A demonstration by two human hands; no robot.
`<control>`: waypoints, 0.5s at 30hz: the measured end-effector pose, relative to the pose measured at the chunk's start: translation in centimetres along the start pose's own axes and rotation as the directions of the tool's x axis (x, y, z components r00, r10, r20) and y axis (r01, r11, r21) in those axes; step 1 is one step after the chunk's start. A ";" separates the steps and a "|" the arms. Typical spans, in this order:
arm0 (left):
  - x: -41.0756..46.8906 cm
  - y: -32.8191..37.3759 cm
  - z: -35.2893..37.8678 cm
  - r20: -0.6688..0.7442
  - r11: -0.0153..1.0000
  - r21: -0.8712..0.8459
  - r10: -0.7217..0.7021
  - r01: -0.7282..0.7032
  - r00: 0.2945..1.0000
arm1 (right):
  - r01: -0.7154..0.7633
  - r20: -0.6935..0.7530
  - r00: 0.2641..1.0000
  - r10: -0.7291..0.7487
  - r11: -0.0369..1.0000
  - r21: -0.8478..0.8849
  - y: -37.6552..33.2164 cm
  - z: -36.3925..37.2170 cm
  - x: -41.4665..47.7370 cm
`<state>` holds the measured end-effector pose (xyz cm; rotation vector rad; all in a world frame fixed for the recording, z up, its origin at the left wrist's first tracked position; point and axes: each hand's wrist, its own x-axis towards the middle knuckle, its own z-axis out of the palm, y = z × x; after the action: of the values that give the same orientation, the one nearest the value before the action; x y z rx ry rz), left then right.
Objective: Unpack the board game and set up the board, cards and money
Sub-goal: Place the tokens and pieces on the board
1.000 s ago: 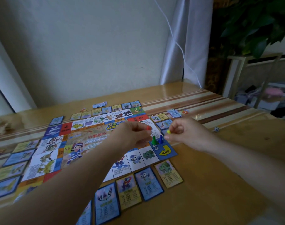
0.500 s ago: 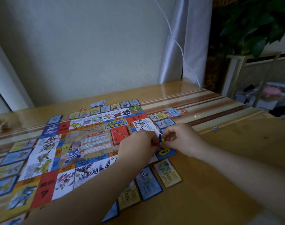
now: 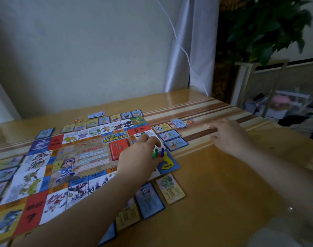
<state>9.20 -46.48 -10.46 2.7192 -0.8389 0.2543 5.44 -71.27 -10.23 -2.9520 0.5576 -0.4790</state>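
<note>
The colourful game board (image 3: 77,157) lies flat on the wooden table (image 3: 223,184). Green, red, blue and yellow pawns (image 3: 160,153) stand together on its blue corner square with the yellow arrow. My left hand (image 3: 139,155) rests on the board right beside them, its fingers loosely curved around the pawns without pinching any. Over the table right of the board, my right hand (image 3: 226,134) is blurred, fingers stretched out and holding nothing. A red card deck (image 3: 119,148) sits in the board's middle. Property cards (image 3: 170,188) line the board's edges. A small stack of money (image 3: 178,123) lies at the far right corner.
More notes (image 3: 97,114) lie beyond the board's far edge. Small coloured bits (image 3: 190,121) sit beside the money stack. A wall and a curtain (image 3: 193,50) stand behind the table, a potted plant (image 3: 267,29) and a cluttered shelf to the right.
My right hand has left the pawns and moved right and away over the table. The yellow and red pawns now stand on the corner square. My left hand stays beside them.
</note>
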 end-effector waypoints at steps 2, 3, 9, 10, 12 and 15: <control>0.0 0.1 -0.2 0.016 1.000 -0.003 -0.008 0.008 1.000 | -0.028 0.090 0.996 0.026 1.000 0.014 1.2 0.4 0.3; 0.0 0.0 -0.2 0.023 1.000 -0.007 -0.011 0.011 1.000 | -0.035 0.118 0.993 0.029 0.998 0.055 1.5 0.6 0.4; -0.1 -0.7 -0.6 0.053 0.998 -0.042 -0.053 0.055 0.997 | 0.121 0.113 0.980 -0.161 0.947 0.299 -1.4 0.0 -1.2; -0.1 -0.9 -0.7 0.055 0.996 -0.064 -0.061 0.065 0.997 | 0.178 0.116 0.965 -0.236 0.912 0.371 -2.6 -0.5 -1.8; -0.2 -1.3 -0.7 0.053 0.991 -0.101 -0.078 0.083 0.996 | 0.278 0.129 0.920 -0.370 0.848 0.451 -5.1 -1.1 -3.2; -0.7 -1.8 -0.7 0.040 0.989 -0.107 -0.098 0.102 0.994 | 0.413 0.135 0.851 -0.507 0.806 0.424 -7.4 -1.0 -4.4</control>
<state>9.65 -44.44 -10.31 2.6601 -0.7018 0.1366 3.72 -62.80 -9.37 -2.6787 -0.2777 -0.2161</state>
